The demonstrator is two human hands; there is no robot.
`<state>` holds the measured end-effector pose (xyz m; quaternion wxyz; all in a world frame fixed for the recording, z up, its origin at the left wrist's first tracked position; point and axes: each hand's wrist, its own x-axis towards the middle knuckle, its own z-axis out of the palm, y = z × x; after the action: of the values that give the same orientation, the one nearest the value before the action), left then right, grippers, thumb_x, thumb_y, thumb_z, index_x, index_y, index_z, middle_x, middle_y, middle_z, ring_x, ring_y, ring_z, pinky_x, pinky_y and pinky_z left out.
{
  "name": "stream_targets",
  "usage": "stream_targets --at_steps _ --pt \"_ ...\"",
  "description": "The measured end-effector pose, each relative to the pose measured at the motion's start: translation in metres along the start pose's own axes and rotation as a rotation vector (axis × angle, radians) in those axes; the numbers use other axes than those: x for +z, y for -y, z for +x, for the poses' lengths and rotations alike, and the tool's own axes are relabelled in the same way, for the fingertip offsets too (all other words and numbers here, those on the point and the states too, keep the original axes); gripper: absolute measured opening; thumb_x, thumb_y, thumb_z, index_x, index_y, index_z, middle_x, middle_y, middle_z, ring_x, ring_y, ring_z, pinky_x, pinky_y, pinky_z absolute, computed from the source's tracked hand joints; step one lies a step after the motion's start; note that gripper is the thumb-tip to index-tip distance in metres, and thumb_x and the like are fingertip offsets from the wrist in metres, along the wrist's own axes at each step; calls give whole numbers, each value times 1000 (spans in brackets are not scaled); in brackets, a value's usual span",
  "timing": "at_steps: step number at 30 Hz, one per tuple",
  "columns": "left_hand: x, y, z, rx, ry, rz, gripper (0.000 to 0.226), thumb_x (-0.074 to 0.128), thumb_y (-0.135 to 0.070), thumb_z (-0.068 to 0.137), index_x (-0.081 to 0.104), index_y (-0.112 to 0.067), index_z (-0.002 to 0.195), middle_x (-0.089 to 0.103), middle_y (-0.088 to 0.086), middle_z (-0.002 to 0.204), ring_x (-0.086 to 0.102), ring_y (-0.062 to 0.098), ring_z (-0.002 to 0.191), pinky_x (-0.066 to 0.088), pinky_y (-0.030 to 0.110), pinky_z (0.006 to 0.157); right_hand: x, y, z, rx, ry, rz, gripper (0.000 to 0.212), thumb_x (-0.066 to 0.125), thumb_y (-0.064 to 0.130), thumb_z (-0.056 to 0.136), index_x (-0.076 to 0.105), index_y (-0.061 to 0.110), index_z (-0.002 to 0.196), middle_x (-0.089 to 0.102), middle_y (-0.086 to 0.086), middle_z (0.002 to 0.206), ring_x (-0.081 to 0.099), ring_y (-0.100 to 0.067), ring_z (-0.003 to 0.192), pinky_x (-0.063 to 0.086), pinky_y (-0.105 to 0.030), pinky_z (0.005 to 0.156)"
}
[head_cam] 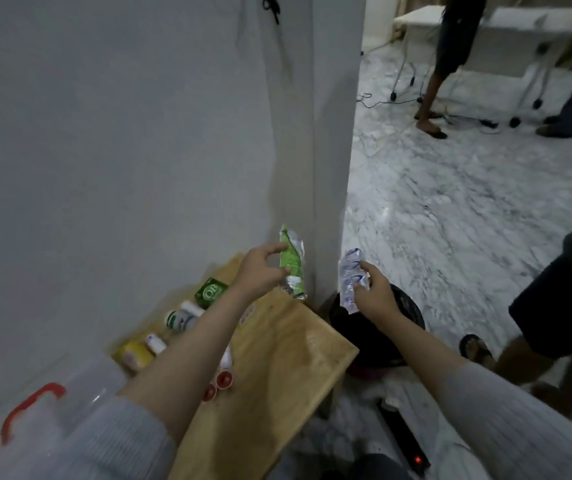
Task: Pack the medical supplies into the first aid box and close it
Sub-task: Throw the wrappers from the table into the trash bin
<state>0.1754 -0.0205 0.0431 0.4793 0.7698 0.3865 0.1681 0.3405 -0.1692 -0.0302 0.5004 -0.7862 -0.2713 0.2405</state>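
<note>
Light was dim and flat; soft shadows fell on the wall (pixel 122 133), edges bowed, and everything looked blurred.

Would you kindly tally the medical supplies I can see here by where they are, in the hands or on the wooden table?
Packets held in the hands: 2 (green packet, white-and-blue packet)
Boxes on the table: 1 (green box)
Bottles or tubes on the table: about 6, some partly hidden by the arm
Total: about 9

Green and silver packet (pixel 292 263) held upright above the table's far end, white and blue packet (pixel 351 279) raised beside it, small bottles (pixel 180 320) and green box (pixel 211 292) lying on the wooden table (pixel 277 368), clear first aid box with red handle (pixel 30 407) at lower left
</note>
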Motion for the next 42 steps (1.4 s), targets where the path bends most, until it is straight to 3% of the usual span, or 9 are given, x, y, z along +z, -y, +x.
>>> stream_targets --at_steps 4,7,10,12,21,28,31,33,42 --pt "85 1 37 -58 176 71 53 66 -2 78 56 -14 129 62 17 124 65 35 99 48 19 67 -35 -45 17 148 -139 -12 39 47 5 87 54 8 125 63 -19 112 60 -31 100 46 -30 74" --pt "145 13 62 -89 263 134 52 64 0 76 57 -12 127 62 9 122 60 17 89 43 14 65 -48 -89 34 290 -166 -3 46 49 6 87 48 2 132 57 -24 125 56 -36 111 46 -35 88" --pt "198 30 88 -110 291 224 50 64 -1 73 61 -12 122 65 9 119 61 20 100 48 25 84 -53 -133 53 430 -179 -9 49 48 3 85 45 -1 134 54 -28 125 53 -38 115 42 -43 100" --pt "230 42 106 -133 331 283 51 63 -2 71 61 -13 121 67 10 114 64 24 99 50 33 85 -54 -159 67 497 -168 -13 49 48 5 86 45 2 134 54 -26 124 54 -37 112 43 -44 99" --pt "306 89 158 -166 428 415 56 58 -19 87 43 -13 141 48 5 144 46 22 129 39 30 103 -61 -238 115 505 66 -161 59 48 24 94 22 16 147 29 -13 151 36 -31 134 37 -43 105" --pt "276 82 136 -162 335 362 56 58 -20 87 43 -9 140 48 7 143 47 23 130 35 26 105 -54 -221 100 446 63 -197 55 48 21 94 29 12 144 36 -10 150 37 -27 135 36 -37 106" --pt "244 67 122 -90 233 327 48 58 -20 88 49 -8 133 55 8 136 52 25 122 33 12 85 -46 -188 94 365 71 -211 54 49 24 93 31 14 144 38 -9 148 39 -26 134 37 -36 103" --pt "217 55 110 -85 175 294 54 58 -28 89 43 -12 139 51 5 140 51 22 124 30 10 84 -38 -157 90 264 76 -207 55 51 25 92 33 13 143 42 -10 146 40 -26 133 38 -36 104" --pt "48 16 31 -11 -170 228 58 57 -26 89 38 -12 143 42 7 147 40 23 134 34 38 108 34 1 56 -95 159 -164 57 54 25 90 34 12 142 44 -11 144 42 -26 131 36 -36 105"
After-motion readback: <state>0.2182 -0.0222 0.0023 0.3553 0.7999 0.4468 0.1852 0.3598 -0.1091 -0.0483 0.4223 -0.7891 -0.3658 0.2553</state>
